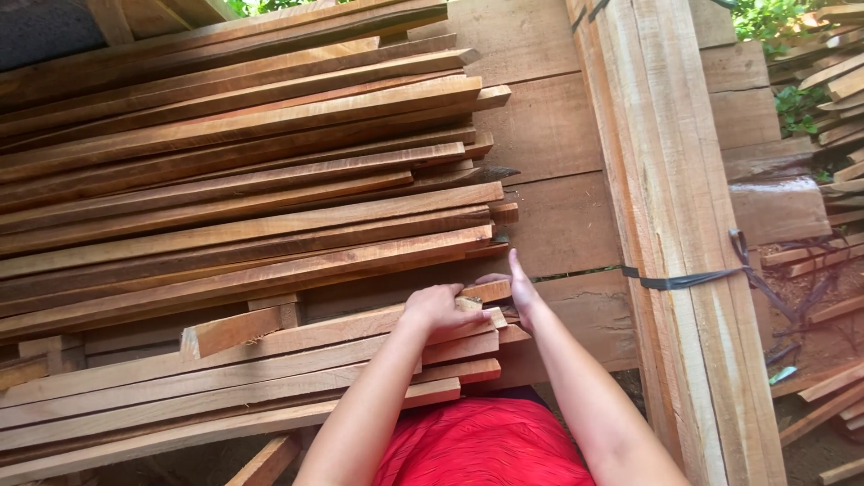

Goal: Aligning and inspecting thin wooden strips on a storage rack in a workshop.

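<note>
Both hands work at the near ends of a lower stack of long, thin wooden slats (270, 360) that lie flat, one on another, running away to the left. The left hand (438, 306) rests palm down on the top slat (342, 326) of that stack, its fingers (454, 292) curled over the slat's end and gripping it. The right hand (520, 288) stands on edge just beside the slat ends, fingers straight and released, the flat of the hand pressed against the end of a short slat (490, 290) lying at the top. Above, an upper stack of darker slats (243, 180) lies on cross pieces, its ends ragged and uneven. To the right, a bundle of pale planks (670, 180) leans upright, bound with a black strap (684, 280). Behind the stacks stands a wall of broad boards (549, 135). A red garment (481, 445) shows at the bottom edge, between the forearms.
</note>
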